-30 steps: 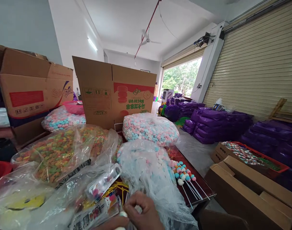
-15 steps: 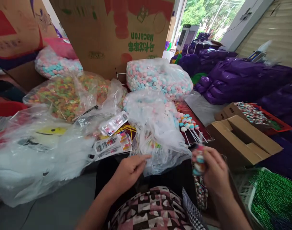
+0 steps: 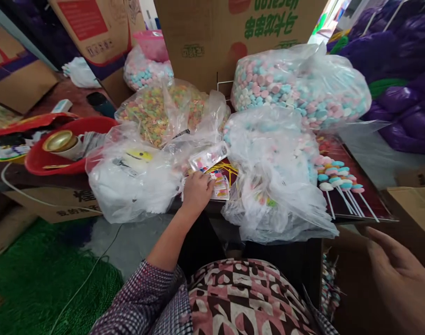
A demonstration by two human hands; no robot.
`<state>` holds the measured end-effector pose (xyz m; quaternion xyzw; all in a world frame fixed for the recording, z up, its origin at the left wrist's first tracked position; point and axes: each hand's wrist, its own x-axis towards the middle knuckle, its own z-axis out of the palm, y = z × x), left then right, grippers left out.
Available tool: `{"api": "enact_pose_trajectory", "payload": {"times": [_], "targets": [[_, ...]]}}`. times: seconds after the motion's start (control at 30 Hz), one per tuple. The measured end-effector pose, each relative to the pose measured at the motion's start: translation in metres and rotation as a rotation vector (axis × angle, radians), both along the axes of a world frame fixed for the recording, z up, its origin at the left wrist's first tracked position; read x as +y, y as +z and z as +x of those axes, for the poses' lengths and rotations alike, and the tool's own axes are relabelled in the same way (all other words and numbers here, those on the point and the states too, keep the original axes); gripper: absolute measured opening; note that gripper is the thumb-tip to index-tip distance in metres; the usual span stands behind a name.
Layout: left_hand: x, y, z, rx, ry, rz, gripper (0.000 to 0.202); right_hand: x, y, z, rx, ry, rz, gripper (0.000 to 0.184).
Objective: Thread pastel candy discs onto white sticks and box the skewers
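Note:
My left hand (image 3: 197, 190) rests on a stack of small printed cards (image 3: 220, 186), its fingers bent loosely over them, with nothing seen gripped. A shiny printed packet (image 3: 209, 158) and yellow twist ties (image 3: 226, 168) lie just beyond it. Over at the lower right, my right hand (image 3: 402, 274) is held empty with fingers apart, slightly blurred. It hovers by a cardboard box where several wrapped candy skewers (image 3: 329, 291) lie. Candy skewers on white sticks (image 3: 340, 179) rest on the table's right side. Between the hands lies a heap of clear plastic bags (image 3: 264, 200).
Large bags of pastel candies (image 3: 296, 88) and colourful gummies (image 3: 146, 111) stand behind. A plastic bag with white contents (image 3: 129, 186) and a red basin (image 3: 38, 156) are at left. A tall cardboard box (image 3: 205, 42) rises at the back; green strands (image 3: 59, 279) cover the floor.
The view has swung left. My left hand moved from the plastic bags onto the printed cards. My right hand has let go of the wrapped candy skewer and opened.

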<state>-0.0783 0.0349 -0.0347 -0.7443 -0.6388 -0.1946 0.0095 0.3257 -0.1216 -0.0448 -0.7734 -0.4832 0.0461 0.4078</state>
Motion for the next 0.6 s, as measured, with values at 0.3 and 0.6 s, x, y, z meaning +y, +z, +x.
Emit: {"api": "enact_pose_trajectory", "payload": {"times": [0.3,0.6], "targets": [[0.019,-0.006,-0.005,0.019,0.123,-0.125,0.018,0.010,0.030,-0.089,0.167,0.272,0.032,0.020],[0.018,-0.013,-0.009,-0.143,0.115,-0.011,0.021,0.019,0.043,-0.117,0.277,0.277,0.070,0.018]]}}
